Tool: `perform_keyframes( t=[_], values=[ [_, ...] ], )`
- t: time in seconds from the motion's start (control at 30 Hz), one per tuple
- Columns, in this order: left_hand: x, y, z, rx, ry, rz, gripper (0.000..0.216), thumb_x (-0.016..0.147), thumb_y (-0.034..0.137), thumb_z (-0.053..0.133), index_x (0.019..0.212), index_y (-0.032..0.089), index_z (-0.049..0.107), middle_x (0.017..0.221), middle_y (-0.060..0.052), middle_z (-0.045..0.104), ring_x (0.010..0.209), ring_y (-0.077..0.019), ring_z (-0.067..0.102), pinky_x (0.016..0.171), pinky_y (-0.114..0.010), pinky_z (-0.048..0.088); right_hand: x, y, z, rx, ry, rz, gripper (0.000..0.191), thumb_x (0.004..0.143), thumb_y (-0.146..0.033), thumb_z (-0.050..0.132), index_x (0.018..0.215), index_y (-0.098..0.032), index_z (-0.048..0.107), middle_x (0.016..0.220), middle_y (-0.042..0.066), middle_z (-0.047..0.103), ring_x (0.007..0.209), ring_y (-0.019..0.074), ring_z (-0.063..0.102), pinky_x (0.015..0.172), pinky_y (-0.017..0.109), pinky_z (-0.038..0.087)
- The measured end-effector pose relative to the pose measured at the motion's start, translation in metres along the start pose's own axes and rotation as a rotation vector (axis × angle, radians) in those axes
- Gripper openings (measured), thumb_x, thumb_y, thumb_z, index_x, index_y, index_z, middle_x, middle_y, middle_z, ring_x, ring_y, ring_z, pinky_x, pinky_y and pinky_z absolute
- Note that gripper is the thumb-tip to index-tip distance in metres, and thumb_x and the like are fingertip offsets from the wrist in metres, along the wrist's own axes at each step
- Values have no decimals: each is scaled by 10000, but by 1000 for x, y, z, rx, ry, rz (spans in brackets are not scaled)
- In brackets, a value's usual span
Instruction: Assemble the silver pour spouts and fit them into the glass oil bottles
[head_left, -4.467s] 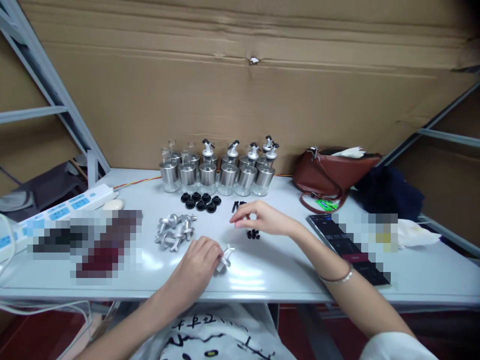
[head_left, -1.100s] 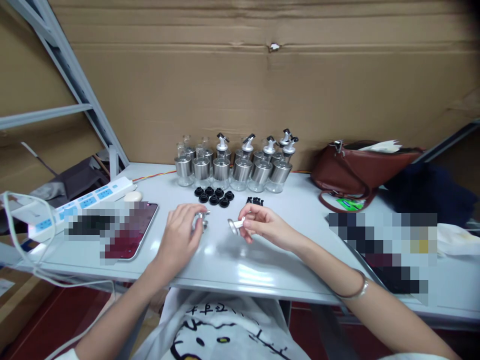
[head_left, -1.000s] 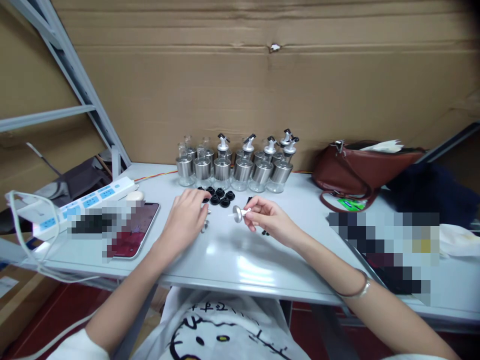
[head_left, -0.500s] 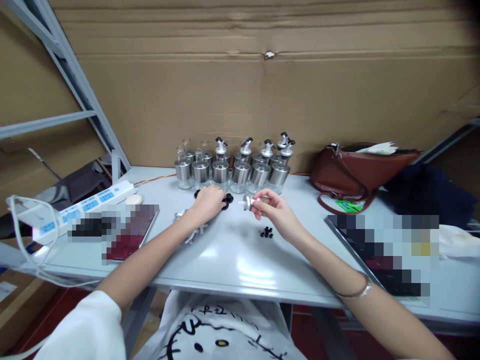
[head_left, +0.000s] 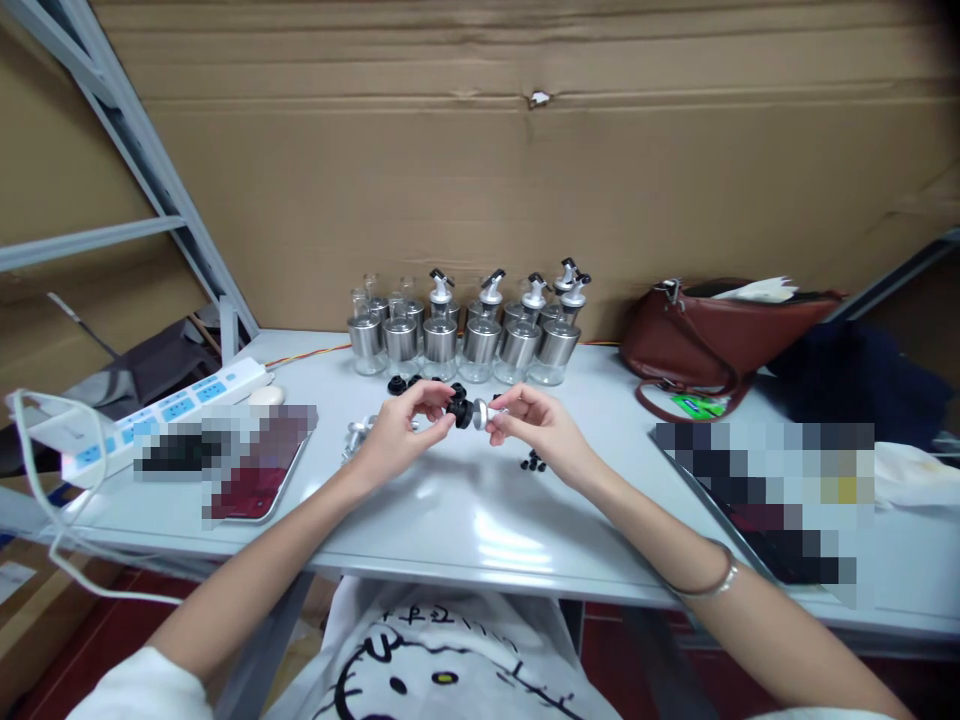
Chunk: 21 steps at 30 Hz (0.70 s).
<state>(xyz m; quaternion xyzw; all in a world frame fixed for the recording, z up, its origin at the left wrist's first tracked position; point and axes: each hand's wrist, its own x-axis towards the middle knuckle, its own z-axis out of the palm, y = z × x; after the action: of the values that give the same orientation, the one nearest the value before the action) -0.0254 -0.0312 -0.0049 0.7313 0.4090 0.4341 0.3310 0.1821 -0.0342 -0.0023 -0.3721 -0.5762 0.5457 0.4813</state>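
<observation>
Over the middle of the table, my left hand (head_left: 401, 425) pinches a black ribbed stopper (head_left: 460, 411). Facing it, my right hand (head_left: 544, 430) is closed on a silver pourer spout (head_left: 481, 413), its round base turned toward the stopper. The two parts are at or nearly at touching; I cannot tell if they are joined. More black stoppers (head_left: 397, 385) lie behind my left hand. Silver-white pourer parts (head_left: 358, 436) are partly hidden by that hand. Small black caps (head_left: 533, 461) sit in a cluster below my right hand.
Several glass bottles with steel sleeves (head_left: 480, 340) stand along the back, some topped with pourers. A power strip (head_left: 176, 408) and a phone (head_left: 262, 470) lie at left. A brown handbag (head_left: 720, 340) and a dark blurred tablet-like slab (head_left: 750, 510) are at right.
My left hand has lifted a black stopper from the group at the back and brought it toward me, up to the pourer spout. My right hand has stayed almost in place.
</observation>
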Motion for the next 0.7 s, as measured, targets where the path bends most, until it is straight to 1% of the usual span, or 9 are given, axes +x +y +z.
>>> perform_keyframes(
  t=[0.13,0.27,0.5,0.6,0.7],
  values=[
    [-3,-3,3,-206,-42,-46,256,770,305,650,978,156,641,919,-50,692,836,-139,640,805,-267,504,-2,1,3,51,-36,-6,257,670,-345,773,751,-170,603,680,2,696,569,124,660,610,286,537],
    [-4,-2,3,-323,-18,-88,248,715,302,707,907,149,673,898,-53,712,847,-162,667,826,-295,530,-2,2,1,88,-66,5,250,647,-319,795,707,-168,605,700,8,715,572,143,684,612,300,562],
    [-8,-5,9,-324,64,-95,208,659,287,746,795,143,680,846,-47,711,802,-164,667,791,-301,550,-4,4,7,125,-62,24,266,628,-301,810,672,-167,584,671,7,722,561,155,695,597,304,583],
    [-9,-6,12,-329,68,-88,181,649,267,748,755,144,670,827,-43,707,793,-159,663,771,-290,551,-5,4,9,127,-69,40,284,629,-313,809,668,-165,569,657,2,717,562,155,697,592,298,587],
    [-8,-6,13,-313,55,-88,176,657,280,738,755,148,677,815,-45,712,783,-160,662,737,-280,547,-6,5,11,133,-81,54,302,632,-330,805,677,-165,557,646,-4,710,571,153,700,599,295,591]
  ],
)
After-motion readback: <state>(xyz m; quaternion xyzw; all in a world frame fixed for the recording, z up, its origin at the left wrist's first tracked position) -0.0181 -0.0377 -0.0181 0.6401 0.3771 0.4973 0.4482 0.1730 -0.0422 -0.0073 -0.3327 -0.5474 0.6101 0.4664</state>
